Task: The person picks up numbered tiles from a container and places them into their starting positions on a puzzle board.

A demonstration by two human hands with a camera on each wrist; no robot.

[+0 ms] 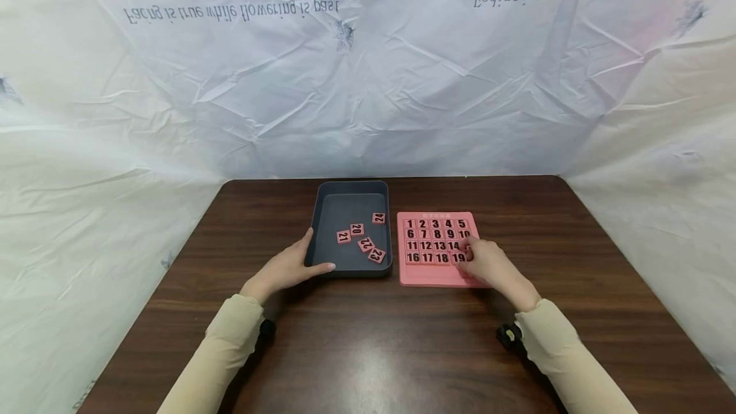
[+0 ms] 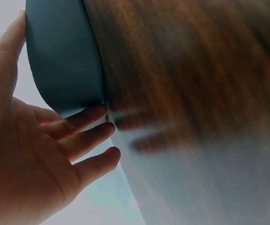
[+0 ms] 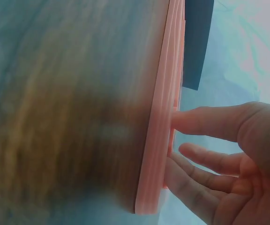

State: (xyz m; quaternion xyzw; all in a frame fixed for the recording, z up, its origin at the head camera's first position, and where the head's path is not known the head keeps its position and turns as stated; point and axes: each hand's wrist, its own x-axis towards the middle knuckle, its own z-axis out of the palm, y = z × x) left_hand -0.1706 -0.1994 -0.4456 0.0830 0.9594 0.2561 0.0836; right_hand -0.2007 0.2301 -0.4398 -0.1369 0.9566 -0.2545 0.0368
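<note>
My left hand (image 1: 287,267) spans the near left corner of a dark grey tray (image 1: 351,188), thumb along the near rim and fingers against the left side. In the left wrist view the fingers look fairly straight and spread beside the tray (image 2: 64,56). Inside lie several loose pink number tiles, among them 21 (image 1: 343,237), 24 (image 1: 378,218) and 23 (image 1: 376,255). My right hand (image 1: 489,264) is over the right side of a pink number puzzle board (image 1: 428,276), fingertips at the tiles around 19 (image 1: 458,258), thumb and fingers apart. It hides the squares at that edge.
Tray and board stand side by side with a narrow gap on a dark brown wooden table (image 1: 368,331). White sheeting (image 1: 368,94) with printed words hangs behind the table and along both sides. Each wrist bears a black strap.
</note>
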